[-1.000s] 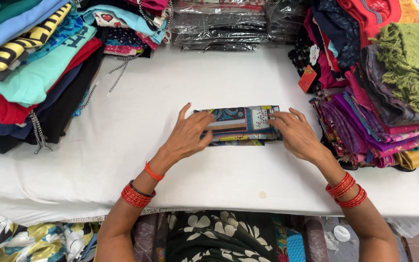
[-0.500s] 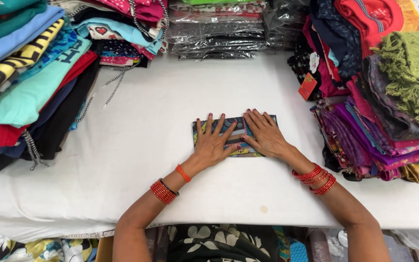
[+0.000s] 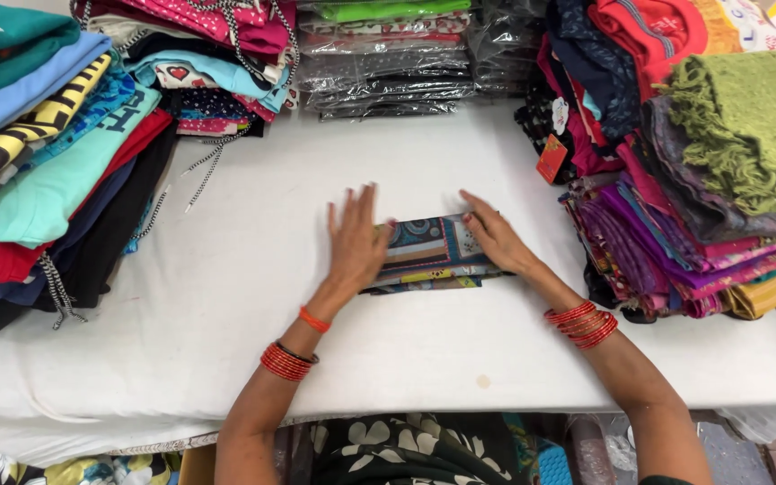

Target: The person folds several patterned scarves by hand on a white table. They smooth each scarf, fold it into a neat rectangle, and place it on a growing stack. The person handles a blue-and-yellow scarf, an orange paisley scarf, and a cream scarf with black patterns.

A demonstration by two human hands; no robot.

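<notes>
Pressing a folded cloth (image 3: 431,253) flat on the white surface (image 3: 253,269) — both my hands lie open on it, palms down, nothing gripped. Left hand (image 3: 357,241) covers the cloth's left end, its fingers (image 3: 352,208) spread and reaching past the far edge onto the bare surface; the wrist carries red bangles (image 3: 287,361). Right hand (image 3: 494,239) rests on the right end, fingers (image 3: 476,205) straight and angled toward the far-left, with the heel at the cloth's right edge.

Position: the cloth sits near the middle of the surface, directly between and beneath the two hands, well apart from the stacks around it. It is a patterned piece in blue, cream and yellow bands, folded into a small oblong.

Axis: its long side runs left to right across my view, tilted slightly so the right end lies a little nearer to me. The short side points away from me, toward the bagged packs (image 3: 388,63) at the far edge.

Reach: both hands touch it equally — neither is nearer.

Surroundings: folded clothes (image 3: 38,171) stacked at left, folded fabrics (image 3: 711,198) piled at right.
</notes>
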